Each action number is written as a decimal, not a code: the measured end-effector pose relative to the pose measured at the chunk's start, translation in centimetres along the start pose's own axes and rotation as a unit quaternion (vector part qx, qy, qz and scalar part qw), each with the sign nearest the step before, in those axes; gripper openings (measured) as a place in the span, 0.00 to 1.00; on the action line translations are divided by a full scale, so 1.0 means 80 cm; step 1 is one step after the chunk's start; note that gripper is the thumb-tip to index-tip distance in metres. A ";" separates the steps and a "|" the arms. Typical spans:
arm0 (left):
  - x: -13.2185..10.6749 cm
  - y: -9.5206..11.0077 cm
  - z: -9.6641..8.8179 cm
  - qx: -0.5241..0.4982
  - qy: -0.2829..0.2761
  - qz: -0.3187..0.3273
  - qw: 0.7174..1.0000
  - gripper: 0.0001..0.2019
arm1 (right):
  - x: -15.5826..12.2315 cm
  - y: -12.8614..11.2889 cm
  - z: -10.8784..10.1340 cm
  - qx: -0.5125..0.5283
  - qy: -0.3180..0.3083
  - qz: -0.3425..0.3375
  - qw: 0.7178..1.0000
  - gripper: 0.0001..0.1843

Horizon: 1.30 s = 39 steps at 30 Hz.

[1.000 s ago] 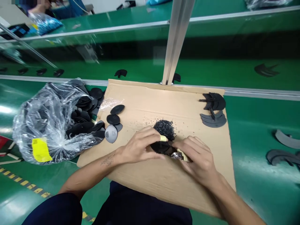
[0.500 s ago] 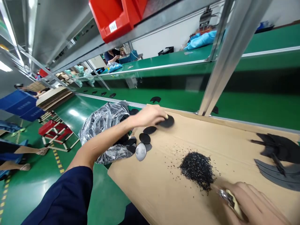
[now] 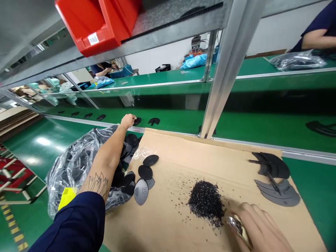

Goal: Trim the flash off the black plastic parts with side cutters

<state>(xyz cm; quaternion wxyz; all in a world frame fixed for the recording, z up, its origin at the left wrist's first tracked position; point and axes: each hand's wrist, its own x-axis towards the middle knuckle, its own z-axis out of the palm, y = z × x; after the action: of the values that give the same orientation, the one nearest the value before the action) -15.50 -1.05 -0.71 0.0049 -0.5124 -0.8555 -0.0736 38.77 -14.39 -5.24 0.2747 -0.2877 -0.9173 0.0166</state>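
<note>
My left hand is stretched out to the green conveyor belt, fingers curled on the edge of a black disc that lies on the belt. My right hand rests at the near right of the cardboard sheet, closed on a small metal tool with a yellowish handle. Just left of that hand is a heap of black shavings. Loose black discs and one grey disc lie on the cardboard's left side.
A clear plastic bag of black discs sits left of the cardboard. Black trimmed pieces are stacked at its right. More black parts ride the belt. A metal post rises behind; a red bin sits overhead. Another person's arm shows top right.
My left hand carried a black disc from the cardboard out past the bag onto the belt. My right hand stayed low on the cardboard with the tool. The view tilted up.
</note>
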 end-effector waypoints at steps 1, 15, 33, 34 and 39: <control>0.002 0.004 0.005 -0.003 -0.002 -0.007 1.000 0.11 | 0.001 0.002 0.000 -0.007 -0.005 -0.004 1.000 0.12; -0.064 0.124 -0.036 -0.131 -0.006 0.080 0.988 0.07 | 0.003 -0.003 0.002 0.045 0.035 -0.036 0.998 0.16; -0.297 0.122 -0.022 -0.191 -0.139 0.242 0.941 0.05 | 0.022 -0.071 -0.017 0.301 0.051 0.176 0.936 0.09; -0.281 0.109 -0.020 -0.169 -0.121 0.211 0.955 0.04 | 0.024 -0.072 -0.019 0.312 0.050 0.217 0.924 0.13; -0.251 0.079 -0.014 -0.127 -0.097 0.146 0.976 0.07 | 0.027 -0.068 -0.020 0.387 0.045 0.290 0.874 0.16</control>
<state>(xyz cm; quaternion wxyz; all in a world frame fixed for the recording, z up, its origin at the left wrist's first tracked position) -0.47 -15.87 -0.48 -0.1329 -0.6327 -0.7517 -0.1300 35.30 -17.94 -1.77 0.3875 -0.4118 -0.7002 0.4358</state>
